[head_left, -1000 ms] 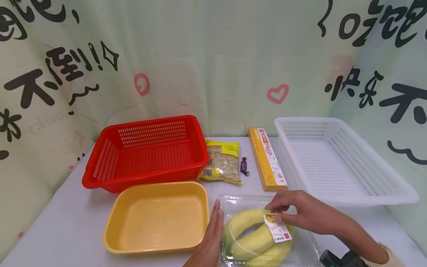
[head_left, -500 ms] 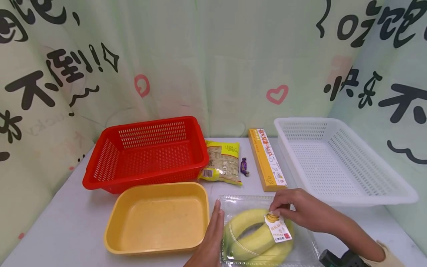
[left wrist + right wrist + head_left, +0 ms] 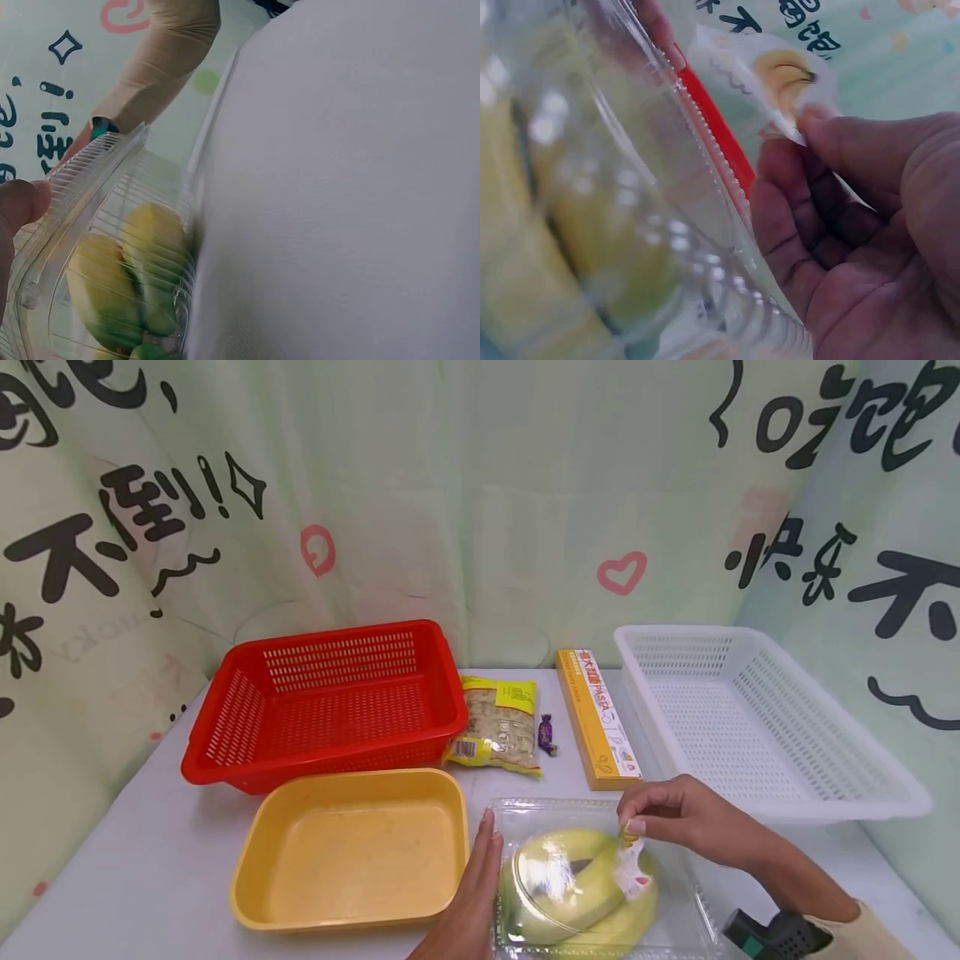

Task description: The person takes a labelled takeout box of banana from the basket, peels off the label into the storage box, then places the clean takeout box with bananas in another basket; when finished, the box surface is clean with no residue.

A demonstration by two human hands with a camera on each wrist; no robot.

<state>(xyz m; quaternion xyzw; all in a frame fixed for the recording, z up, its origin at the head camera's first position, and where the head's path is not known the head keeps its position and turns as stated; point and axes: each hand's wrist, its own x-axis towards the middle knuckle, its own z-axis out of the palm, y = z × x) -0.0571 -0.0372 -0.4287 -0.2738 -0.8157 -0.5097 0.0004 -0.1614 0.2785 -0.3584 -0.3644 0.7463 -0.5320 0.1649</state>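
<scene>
Pinching a printed label (image 3: 632, 870) between thumb and fingers, the right hand (image 3: 686, 820) holds it over the clear container (image 3: 678, 914) of bananas (image 3: 558, 897); the left hand (image 3: 471, 897), fingers straight, touches the container's left side.

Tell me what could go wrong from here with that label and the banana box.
1. The label is bent and pinched at one end by the right hand, so it might tear.
2. The left hand rests against one side of the clear box, so a hard pull could perhaps shift it.
</scene>
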